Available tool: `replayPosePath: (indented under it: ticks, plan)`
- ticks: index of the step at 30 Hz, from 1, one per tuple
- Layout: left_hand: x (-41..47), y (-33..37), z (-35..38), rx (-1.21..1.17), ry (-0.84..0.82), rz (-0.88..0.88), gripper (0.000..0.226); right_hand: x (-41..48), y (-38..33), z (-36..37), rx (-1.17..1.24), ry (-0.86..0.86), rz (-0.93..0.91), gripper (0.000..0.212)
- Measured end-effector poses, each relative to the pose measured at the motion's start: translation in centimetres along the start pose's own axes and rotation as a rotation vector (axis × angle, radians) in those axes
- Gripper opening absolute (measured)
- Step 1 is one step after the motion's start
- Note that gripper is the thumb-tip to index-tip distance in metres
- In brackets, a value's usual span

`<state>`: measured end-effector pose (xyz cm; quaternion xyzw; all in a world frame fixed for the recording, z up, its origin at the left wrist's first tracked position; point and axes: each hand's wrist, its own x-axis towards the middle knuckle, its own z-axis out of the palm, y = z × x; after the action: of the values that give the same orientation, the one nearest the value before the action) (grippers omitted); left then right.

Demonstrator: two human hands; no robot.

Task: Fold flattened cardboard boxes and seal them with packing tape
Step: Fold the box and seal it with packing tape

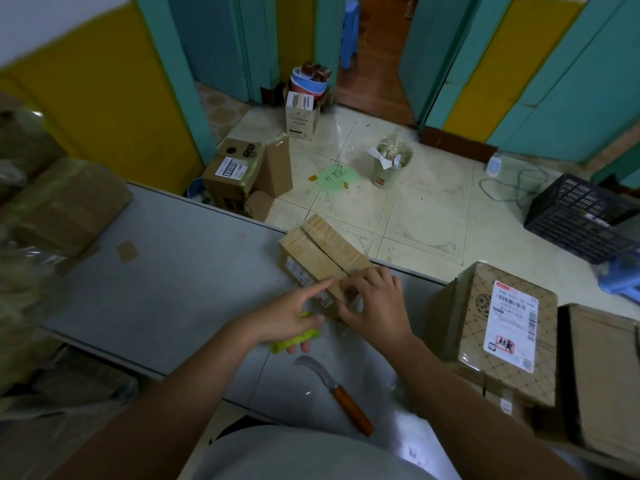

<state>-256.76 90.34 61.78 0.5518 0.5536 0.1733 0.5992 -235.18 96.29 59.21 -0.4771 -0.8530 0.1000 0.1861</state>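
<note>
Cardboard box [322, 251] flaps closed; left hand [287, 317] grips green tool [297, 338]; right hand [377, 303] pinches box end.

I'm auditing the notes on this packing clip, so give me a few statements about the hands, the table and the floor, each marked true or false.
1. The knife lies on the table, and neither hand is on it. True.
2. The left hand holds a yellow-green object. True.
3. The black crate stands on the table. False: it sits on the tiled floor, beyond the table's far edge.
4. The right hand hangs clear of the small box. False: its fingers and thumb are on the box's near end.
</note>
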Motion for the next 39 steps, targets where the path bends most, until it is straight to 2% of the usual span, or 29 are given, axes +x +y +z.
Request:
replayPosePath:
  ticks: [3, 7, 11, 15, 19, 22, 24, 28, 30, 33, 34, 36, 39]
  plan:
    - [-1.1, -1.0, -0.2, 0.123, 0.055, 0.042, 0.079, 0.1, 0.2, -0.1, 0.001, -0.016, -0.009, 0.029]
    - [-1.9, -4.2, -0.9, 0.679, 0.242, 0.043, 0.092, 0.1, 0.0, -0.2, 0.02, -0.048, 0.018, 0.031]
    - [-1.3, -7.6, -0.9, 0.737, 0.472, 0.034, 0.099, 0.1, -0.1, -0.1, 0.025, -0.059, 0.029, 0.033]
    - [-0.7, -6.7, 0.9, 0.85, 0.477, 0.021, 0.112, 0.2, 0.0, -0.1, 0.046, -0.047, 0.015, 0.032]
    - [-0.9, -6.0, 2.9, 0.934, 0.473, -0.011, 0.098, 0.4, 0.5, -0.2, 0.081, -0.052, -0.004, 0.033]
    - [-1.4, -6.3, 4.1, 0.844, 0.403, -0.042, 0.087, 0.3, 1.0, -0.5, 0.09, -0.083, -0.024, 0.04]
    - [-1.7, -7.4, 4.6, 0.761, 0.346, -0.052, 0.088, 0.5, 1.2, -0.8, 0.111, -0.109, -0.04, 0.044]
    - [-1.7, -8.7, 4.6, 0.562, 0.351, -0.07, 0.091, 1.0, 1.8, -1.4, 0.195, -0.043, -0.011, 0.03]
    - [-1.6, -8.3, 4.5, 0.462, 0.403, -0.059, 0.078, 1.4, 2.5, -1.4, 0.245, -0.023, 0.092, 0.029]
    - [-0.8, -7.1, 4.5, 0.341, 0.546, 0.023, 0.048, 1.6, 3.4, -1.3, 0.377, -0.116, 0.21, 0.039]
    - [-0.2, -6.5, 4.5, 0.275, 0.579, 0.042, 0.048, 1.6, 3.5, -1.4, 0.425, -0.153, 0.226, 0.041]
    - [1.1, -4.5, 4.6, 0.116, 0.592, 0.076, 0.063, 1.3, 3.4, -1.7, 0.484, -0.186, 0.248, 0.041]
    - [2.7, -1.3, 4.9, -0.107, 0.55, 0.181, 0.081, 0.7, 3.4, -2.1, 0.544, -0.156, 0.301, 0.036]
